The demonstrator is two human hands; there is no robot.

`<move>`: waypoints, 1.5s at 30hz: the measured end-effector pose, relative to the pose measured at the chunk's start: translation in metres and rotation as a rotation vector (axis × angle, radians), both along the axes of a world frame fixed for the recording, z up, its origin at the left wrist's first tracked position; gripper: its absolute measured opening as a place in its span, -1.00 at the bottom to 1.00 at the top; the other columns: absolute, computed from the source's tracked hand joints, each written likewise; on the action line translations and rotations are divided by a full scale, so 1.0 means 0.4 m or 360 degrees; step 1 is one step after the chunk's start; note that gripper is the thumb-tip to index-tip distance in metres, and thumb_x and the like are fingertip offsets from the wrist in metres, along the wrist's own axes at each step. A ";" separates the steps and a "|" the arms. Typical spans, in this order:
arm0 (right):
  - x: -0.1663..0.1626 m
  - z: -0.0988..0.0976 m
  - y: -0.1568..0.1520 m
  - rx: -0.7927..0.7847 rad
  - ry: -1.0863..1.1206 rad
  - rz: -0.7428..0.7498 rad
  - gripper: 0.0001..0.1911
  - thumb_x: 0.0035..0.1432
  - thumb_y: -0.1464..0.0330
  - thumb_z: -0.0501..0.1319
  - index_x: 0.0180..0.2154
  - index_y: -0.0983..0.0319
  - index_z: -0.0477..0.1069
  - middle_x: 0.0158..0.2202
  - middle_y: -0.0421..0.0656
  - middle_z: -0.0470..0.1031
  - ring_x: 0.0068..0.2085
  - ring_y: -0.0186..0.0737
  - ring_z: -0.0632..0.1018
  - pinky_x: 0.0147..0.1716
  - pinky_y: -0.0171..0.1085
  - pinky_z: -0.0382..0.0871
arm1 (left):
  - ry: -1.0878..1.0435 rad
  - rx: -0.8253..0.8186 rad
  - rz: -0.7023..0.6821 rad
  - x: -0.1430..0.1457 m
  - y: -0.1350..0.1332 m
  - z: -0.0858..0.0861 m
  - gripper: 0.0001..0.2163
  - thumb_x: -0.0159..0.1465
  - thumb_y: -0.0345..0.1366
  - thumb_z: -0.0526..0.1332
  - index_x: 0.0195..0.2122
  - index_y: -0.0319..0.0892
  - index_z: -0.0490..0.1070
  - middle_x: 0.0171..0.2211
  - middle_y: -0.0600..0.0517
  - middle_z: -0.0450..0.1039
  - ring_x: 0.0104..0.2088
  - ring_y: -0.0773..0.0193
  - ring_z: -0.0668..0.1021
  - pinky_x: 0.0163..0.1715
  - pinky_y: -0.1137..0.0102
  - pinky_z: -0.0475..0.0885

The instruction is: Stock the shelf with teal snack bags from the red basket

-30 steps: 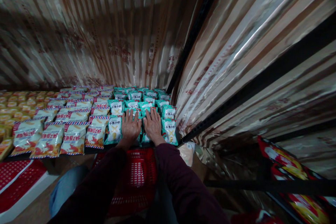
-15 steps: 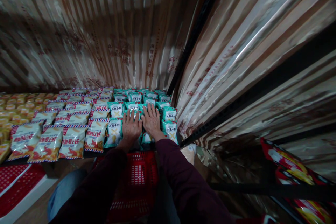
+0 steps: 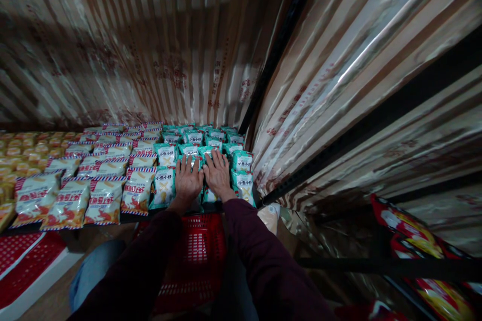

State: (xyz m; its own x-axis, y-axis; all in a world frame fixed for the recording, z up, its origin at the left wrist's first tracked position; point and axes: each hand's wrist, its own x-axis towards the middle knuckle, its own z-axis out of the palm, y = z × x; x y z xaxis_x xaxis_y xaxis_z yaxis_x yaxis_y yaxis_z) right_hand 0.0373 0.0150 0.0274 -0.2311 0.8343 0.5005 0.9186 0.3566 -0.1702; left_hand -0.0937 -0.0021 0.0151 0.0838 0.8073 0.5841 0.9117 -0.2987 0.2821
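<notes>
Rows of teal snack packets (image 3: 165, 153) lie on a low shelf (image 3: 135, 216) in the corner. My left hand (image 3: 187, 178) and my right hand (image 3: 217, 174) rest flat on the front packets, side by side, fingers stretched out and open. Neither hand grips a packet. Teal packets flank them on the left (image 3: 163, 187) and on the right (image 3: 243, 185). Both sleeves are dark maroon.
White and red striped snack packets (image 3: 101, 199) fill the shelf to the left, orange ones (image 3: 22, 153) beyond. A red plastic basket (image 3: 196, 256) stands below my arms. Foil-lined walls close the corner; red and yellow bags (image 3: 414, 241) lie on the right.
My right hand slid a little forward over the packets between the first frame and now; the left hand stays in place. The view shifted only slightly.
</notes>
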 end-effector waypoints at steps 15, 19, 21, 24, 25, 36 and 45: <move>0.003 -0.005 -0.034 0.0127 0.0108 -0.0027 -0.52 0.35 0.25 -0.03 0.20 0.32 0.26 0.33 0.05 0.12 0.37 -0.07 0.03 0.28 0.03 -0.04 | -0.0121 0.0107 0.0109 -0.016 -0.145 0.003 -0.57 0.33 -0.24 0.04 0.19 -0.29 0.27 0.34 -0.26 -0.02 0.37 -0.09 -0.05 0.26 -0.09 0.05; -0.002 0.003 -0.056 0.0157 0.0103 -0.0031 -0.52 0.35 0.25 -0.02 0.20 0.31 0.27 0.32 0.04 0.12 0.37 -0.06 0.02 0.29 0.04 -0.05 | -0.0079 0.0178 0.0082 -0.010 -0.208 -0.042 -0.55 0.32 -0.25 0.08 0.23 -0.25 0.21 0.36 -0.22 -0.07 0.37 -0.10 -0.09 0.26 -0.08 0.06; -0.005 0.007 -0.071 0.0154 0.0098 -0.0028 -0.53 0.35 0.26 -0.02 0.21 0.30 0.26 0.33 0.03 0.10 0.37 -0.06 0.01 0.29 0.04 -0.05 | -0.0073 0.0186 0.0062 -0.007 -0.214 -0.055 -0.54 0.32 -0.26 0.08 0.24 -0.24 0.19 0.36 -0.22 -0.06 0.37 -0.10 -0.08 0.25 -0.07 0.07; -0.006 0.008 -0.095 0.0130 0.0095 -0.0040 -0.53 0.35 0.29 -0.02 0.23 0.26 0.23 0.35 0.00 0.06 0.38 -0.07 -0.02 0.28 0.04 -0.04 | -0.0100 0.0153 0.0033 -0.004 -0.204 -0.056 -0.53 0.33 -0.26 0.06 0.26 -0.24 0.16 0.36 -0.22 -0.06 0.37 -0.09 -0.09 0.26 -0.09 0.05; -0.006 0.005 -0.103 0.0126 0.0095 -0.0050 -0.53 0.34 0.29 -0.02 0.22 0.26 0.23 0.35 0.00 0.06 0.38 -0.06 -0.02 0.28 0.04 -0.03 | -0.0103 0.0142 0.0027 -0.003 -0.199 -0.054 -0.53 0.33 -0.26 0.06 0.26 -0.24 0.16 0.36 -0.22 -0.06 0.37 -0.09 -0.09 0.26 -0.09 0.05; -0.001 -0.077 -0.217 0.0094 0.0098 -0.0106 -0.55 0.33 0.34 -0.01 0.21 0.27 0.24 0.35 0.04 0.05 0.38 -0.04 -0.04 0.25 0.03 0.03 | -0.0061 0.0151 0.0049 -0.011 -0.236 -0.094 -0.54 0.33 -0.32 0.02 0.26 -0.28 0.14 0.34 -0.29 -0.01 0.37 -0.06 -0.08 0.24 -0.07 0.11; 0.007 -0.107 -0.220 0.0068 0.0097 -0.0106 -0.54 0.34 0.35 -0.01 0.23 0.26 0.22 0.35 0.06 0.04 0.38 -0.03 -0.02 0.24 0.03 0.04 | 0.0003 0.0095 0.0022 -0.023 -0.205 -0.122 -0.55 0.32 -0.34 0.03 0.23 -0.33 0.18 0.32 -0.36 0.00 0.36 -0.11 -0.02 0.20 -0.05 0.20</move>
